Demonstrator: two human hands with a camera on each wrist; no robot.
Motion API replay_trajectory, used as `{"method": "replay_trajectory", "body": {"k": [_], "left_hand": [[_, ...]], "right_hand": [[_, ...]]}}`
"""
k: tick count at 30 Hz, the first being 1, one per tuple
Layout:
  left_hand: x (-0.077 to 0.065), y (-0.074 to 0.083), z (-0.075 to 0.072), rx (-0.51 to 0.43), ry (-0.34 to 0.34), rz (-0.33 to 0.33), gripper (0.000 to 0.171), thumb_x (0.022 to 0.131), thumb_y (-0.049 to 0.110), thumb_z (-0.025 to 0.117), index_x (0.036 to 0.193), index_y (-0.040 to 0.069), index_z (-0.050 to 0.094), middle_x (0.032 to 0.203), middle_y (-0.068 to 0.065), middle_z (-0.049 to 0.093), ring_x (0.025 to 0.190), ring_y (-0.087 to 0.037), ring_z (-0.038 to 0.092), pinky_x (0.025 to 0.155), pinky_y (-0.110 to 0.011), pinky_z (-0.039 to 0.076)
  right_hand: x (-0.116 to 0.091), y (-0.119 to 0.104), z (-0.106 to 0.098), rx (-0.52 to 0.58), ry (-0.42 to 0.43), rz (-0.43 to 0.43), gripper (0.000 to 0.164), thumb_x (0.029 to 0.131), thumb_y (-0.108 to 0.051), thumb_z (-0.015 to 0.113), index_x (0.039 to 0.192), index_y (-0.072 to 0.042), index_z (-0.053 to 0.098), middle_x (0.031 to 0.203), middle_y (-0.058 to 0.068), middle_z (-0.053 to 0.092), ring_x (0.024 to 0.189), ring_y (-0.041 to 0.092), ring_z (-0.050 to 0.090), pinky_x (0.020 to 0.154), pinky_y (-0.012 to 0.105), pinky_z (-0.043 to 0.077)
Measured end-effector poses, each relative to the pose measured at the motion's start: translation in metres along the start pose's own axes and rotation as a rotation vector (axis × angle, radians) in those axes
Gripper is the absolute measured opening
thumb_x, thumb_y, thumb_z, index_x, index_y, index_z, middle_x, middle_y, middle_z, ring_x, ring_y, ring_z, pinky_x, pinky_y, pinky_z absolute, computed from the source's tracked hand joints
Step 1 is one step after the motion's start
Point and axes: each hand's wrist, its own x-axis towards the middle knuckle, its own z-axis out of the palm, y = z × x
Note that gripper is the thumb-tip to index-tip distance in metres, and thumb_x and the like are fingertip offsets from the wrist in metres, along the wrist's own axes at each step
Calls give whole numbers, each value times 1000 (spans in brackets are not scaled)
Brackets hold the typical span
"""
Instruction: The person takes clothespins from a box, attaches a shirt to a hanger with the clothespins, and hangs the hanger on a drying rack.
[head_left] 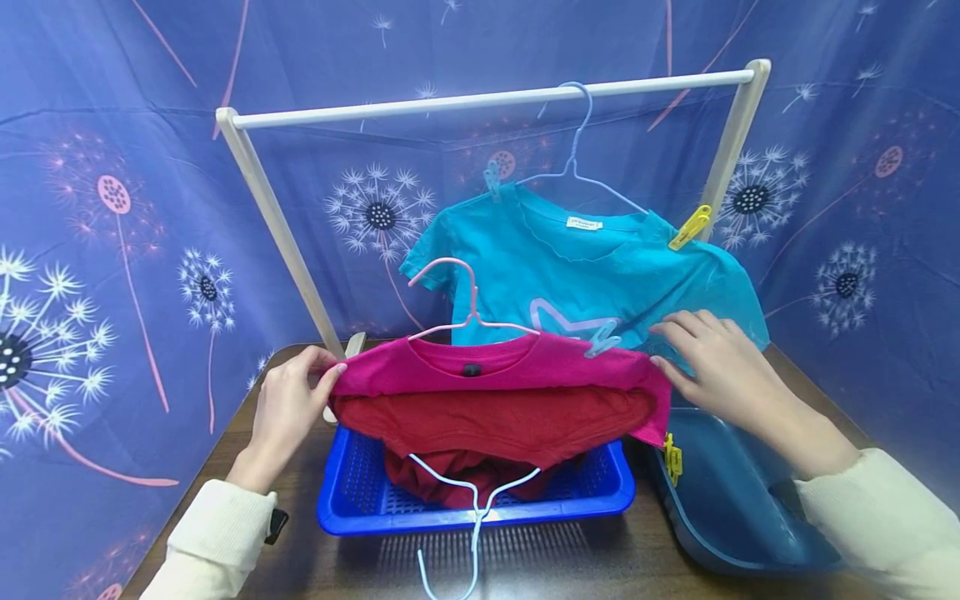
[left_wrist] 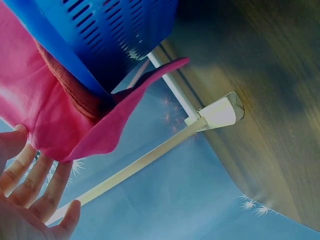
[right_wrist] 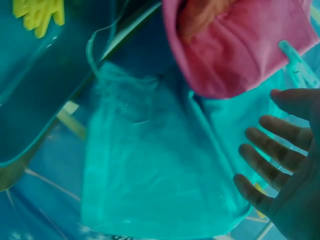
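A pink T-shirt (head_left: 585,372) on a pink hanger (head_left: 474,302) lies across the blue basket, with a light blue clothespin (head_left: 602,339) on its right shoulder. My left hand (head_left: 287,408) pinches its left sleeve edge between thumb and fingers; the left wrist view shows the pink cloth (left_wrist: 100,120) hanging from them. Beside the right sleeve, my right hand (head_left: 720,371) is spread with fingers apart and nothing in them, in front of the turquoise T-shirt (head_left: 495,242). Below the pink collar lies a red garment (head_left: 480,421), with a pale blue hanger (head_left: 477,512) pointing toward me.
The turquoise shirt hangs from a white rail (head_left: 420,107), with a yellow clothespin (head_left: 691,227) on one shoulder. The blue basket (head_left: 480,523) stands in front. At right sits a dark teal tub (head_left: 750,487) with yellow clothespins (head_left: 672,460) clipped on its rim.
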Motion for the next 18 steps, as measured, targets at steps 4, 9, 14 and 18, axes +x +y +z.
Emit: {"method": "replay_trajectory", "body": {"k": [4,9,14,18], "left_hand": [[0,0,-1,6,8,5,12,81,21,69,85,11,62,82,-7,70,80,-28,66,65,-44,45],[0,1,-1,11,9,13,12,81,21,69,84,11,63,81,-7,70,79,-28,66,65,-43,45],[-1,1,-1,12,5,15,12,81,21,69,84,12,63,81,-7,70,79,-28,66,65,-43,45],[0,1,-2,16,13,20,12,80,22,70,84,12,63,81,-7,70,78,-27,66,64,-43,45]], "right_hand": [[-11,8,2,-13,7,-24,37,69,-17,73,101,-3,62,93,12,62,81,28,54,59,40,42],[-24,16,8,3,6,-33,51,92,-49,42,99,-3,62,91,12,62,80,29,54,58,42,41],[-35,21,18,4,-15,-35,78,90,-59,8,94,-5,64,88,9,62,78,28,54,56,40,40],[-45,26,25,-3,-56,-45,57,92,-55,33,93,-7,64,86,6,62,77,26,54,56,39,41]]}}
